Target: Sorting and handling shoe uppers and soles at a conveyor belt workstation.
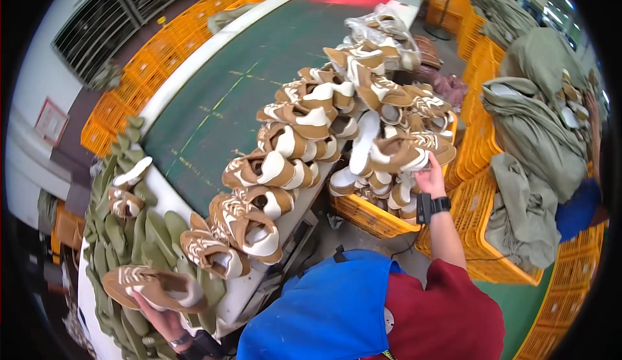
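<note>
My left hand (163, 320) holds a brown and white shoe (155, 287) low at the left, above a spread of green insoles (133, 230). My right hand (430, 180) reaches out to the right and grips another brown and white shoe (405, 151) at the edge of a heap in a yellow crate (369, 216). A black watch sits on that wrist. Rows of matching shoes (272, 172) lie along the edge of the green table (227, 101).
Yellow crates (483, 139) stack at the right, draped with olive cloth bags (531, 133). More yellow crates (129, 81) line the far left side of the table. A shoe (126, 201) rests among the insoles. My blue and red clothing fills the bottom middle.
</note>
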A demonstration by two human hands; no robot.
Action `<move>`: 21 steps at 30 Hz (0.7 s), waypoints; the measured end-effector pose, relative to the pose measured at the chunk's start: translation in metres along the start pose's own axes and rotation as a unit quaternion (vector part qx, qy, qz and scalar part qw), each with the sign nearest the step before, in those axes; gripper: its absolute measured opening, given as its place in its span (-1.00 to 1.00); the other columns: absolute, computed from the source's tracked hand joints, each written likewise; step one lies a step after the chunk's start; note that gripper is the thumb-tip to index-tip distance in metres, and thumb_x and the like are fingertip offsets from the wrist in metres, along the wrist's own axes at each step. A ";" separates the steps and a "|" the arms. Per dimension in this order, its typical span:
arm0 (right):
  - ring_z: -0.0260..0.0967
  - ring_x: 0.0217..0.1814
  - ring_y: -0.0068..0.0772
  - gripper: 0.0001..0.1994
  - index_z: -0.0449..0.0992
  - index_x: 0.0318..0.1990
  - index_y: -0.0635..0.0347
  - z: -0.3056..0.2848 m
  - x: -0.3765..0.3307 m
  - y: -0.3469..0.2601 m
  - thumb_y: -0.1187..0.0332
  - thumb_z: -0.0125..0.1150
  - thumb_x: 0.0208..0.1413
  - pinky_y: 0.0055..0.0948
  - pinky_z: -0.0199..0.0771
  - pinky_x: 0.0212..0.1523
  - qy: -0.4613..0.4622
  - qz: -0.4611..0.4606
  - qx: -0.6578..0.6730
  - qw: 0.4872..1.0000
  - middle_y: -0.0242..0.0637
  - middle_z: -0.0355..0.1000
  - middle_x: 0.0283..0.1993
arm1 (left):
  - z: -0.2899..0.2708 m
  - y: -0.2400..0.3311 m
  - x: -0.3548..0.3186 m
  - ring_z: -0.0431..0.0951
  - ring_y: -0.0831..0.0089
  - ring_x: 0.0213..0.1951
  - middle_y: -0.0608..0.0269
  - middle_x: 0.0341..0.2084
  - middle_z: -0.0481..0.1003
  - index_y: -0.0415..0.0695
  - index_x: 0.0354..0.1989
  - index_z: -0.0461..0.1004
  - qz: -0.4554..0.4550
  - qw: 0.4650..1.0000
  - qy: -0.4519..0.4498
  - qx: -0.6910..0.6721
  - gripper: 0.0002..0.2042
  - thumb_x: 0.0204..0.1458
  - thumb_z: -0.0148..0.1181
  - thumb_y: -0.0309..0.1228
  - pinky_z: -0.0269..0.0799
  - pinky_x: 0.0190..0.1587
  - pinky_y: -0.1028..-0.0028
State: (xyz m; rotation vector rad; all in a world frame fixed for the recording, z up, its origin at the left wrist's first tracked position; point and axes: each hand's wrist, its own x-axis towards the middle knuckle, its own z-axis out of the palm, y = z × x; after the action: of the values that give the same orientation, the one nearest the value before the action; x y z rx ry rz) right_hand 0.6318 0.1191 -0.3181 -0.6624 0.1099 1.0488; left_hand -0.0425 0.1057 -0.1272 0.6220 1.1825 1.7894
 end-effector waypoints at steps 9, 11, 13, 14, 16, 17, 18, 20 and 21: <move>0.41 -0.35 -0.33 -0.65 0.30 -0.06 0.19 -0.135 0.023 0.048 0.15 -0.02 0.10 -0.42 0.50 -0.32 0.164 0.126 -0.130 0.970 -0.14 0.40 -0.18 | -0.044 0.009 0.224 0.33 0.37 0.01 0.22 -0.02 0.35 -0.09 0.03 0.27 -0.008 0.991 -0.076 -0.113 -0.61 0.12 -0.12 -0.12 0.20 0.09 0.29; 0.40 -0.40 -0.44 -0.80 0.37 -0.23 0.05 -0.159 0.017 0.060 0.19 0.06 0.06 -0.55 0.47 -0.49 0.213 0.076 -0.154 0.962 -0.33 0.42 -0.20 | -0.079 0.010 0.279 0.34 0.30 0.00 0.23 -0.02 0.34 -0.09 0.04 0.24 -0.019 0.992 -0.029 -0.120 -0.65 0.14 -0.12 -0.19 0.25 0.04 0.20; 0.40 -0.40 -0.46 -0.80 0.36 -0.24 0.07 -0.152 -0.017 0.076 0.22 0.11 0.02 -0.56 0.46 -0.50 0.215 0.096 -0.237 0.942 -0.35 0.43 -0.26 | -0.111 0.014 0.319 0.34 0.29 0.00 0.22 -0.03 0.35 -0.09 0.04 0.23 -0.023 0.994 0.031 -0.100 -0.64 0.13 -0.11 -0.19 0.27 0.02 0.20; 0.40 -0.41 -0.46 -0.79 0.36 -0.24 0.07 -0.151 -0.034 0.077 0.23 0.13 0.00 -0.55 0.46 -0.50 0.186 0.123 -0.256 0.940 -0.35 0.43 -0.29 | -0.126 0.019 0.345 0.35 0.29 -0.03 0.23 -0.04 0.35 -0.08 0.04 0.23 -0.018 0.990 0.055 -0.127 -0.63 0.12 -0.10 -0.17 0.29 -0.02 0.21; 0.39 -0.46 -0.46 -0.76 0.36 -0.23 0.09 -0.135 -0.051 0.089 0.22 0.15 -0.02 -0.54 0.46 -0.51 0.215 0.146 -0.265 0.929 -0.36 0.43 -0.35 | -0.171 0.049 0.401 0.34 0.27 -0.03 0.26 -0.01 0.33 -0.06 0.06 0.22 0.043 0.992 0.082 -0.090 -0.56 0.07 -0.06 -0.08 0.26 -0.02 0.22; 0.38 -0.50 -0.46 -0.75 0.36 -0.23 0.09 -0.122 -0.059 0.102 0.21 0.15 -0.02 -0.54 0.45 -0.52 0.274 0.137 -0.255 0.917 -0.37 0.43 -0.38 | -0.191 0.062 0.426 0.29 0.26 0.01 0.25 0.03 0.29 -0.05 0.08 0.20 0.088 0.991 0.061 -0.077 -0.50 0.05 -0.05 -0.01 0.21 0.02 0.19; 0.35 -0.58 -0.45 -0.75 0.36 -0.28 0.08 -0.127 -0.076 0.092 0.14 0.10 0.01 -0.54 0.42 -0.58 0.327 0.096 -0.249 0.906 -0.40 0.42 -0.44 | -0.170 0.055 0.434 0.07 0.23 0.17 0.23 0.17 0.10 -0.03 0.18 0.08 0.074 0.989 0.106 -0.068 -0.30 -0.06 -0.06 0.17 -0.01 0.14 0.09; 0.28 -0.64 -0.51 -0.77 0.37 -0.33 0.08 -0.121 -0.110 0.081 0.13 0.06 0.03 -0.59 0.30 -0.65 0.297 0.088 -0.312 0.898 -0.44 0.37 -0.53 | -0.150 0.036 0.448 -0.20 0.15 0.26 0.28 0.25 -0.10 0.05 0.23 -0.03 0.007 0.979 0.200 -0.038 -0.26 -0.09 -0.08 0.19 -0.19 0.16 -0.04; 0.22 -0.69 -0.56 -0.76 0.38 -0.39 0.08 -0.116 -0.126 0.077 0.11 0.02 0.05 -0.63 0.18 -0.73 0.253 0.094 -0.376 0.887 -0.49 0.32 -0.62 | -0.155 0.027 0.453 -0.20 0.10 0.25 0.29 0.24 -0.09 0.08 0.21 0.02 -0.008 0.977 0.212 0.000 -0.33 -0.06 -0.08 0.14 -0.13 0.13 -0.08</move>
State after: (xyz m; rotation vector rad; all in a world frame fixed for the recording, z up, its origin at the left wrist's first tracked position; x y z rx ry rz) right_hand 0.5288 -0.0167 -0.3977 -1.6603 0.2264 1.0741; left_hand -0.3956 0.4233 -0.1945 0.2292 1.4617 1.9665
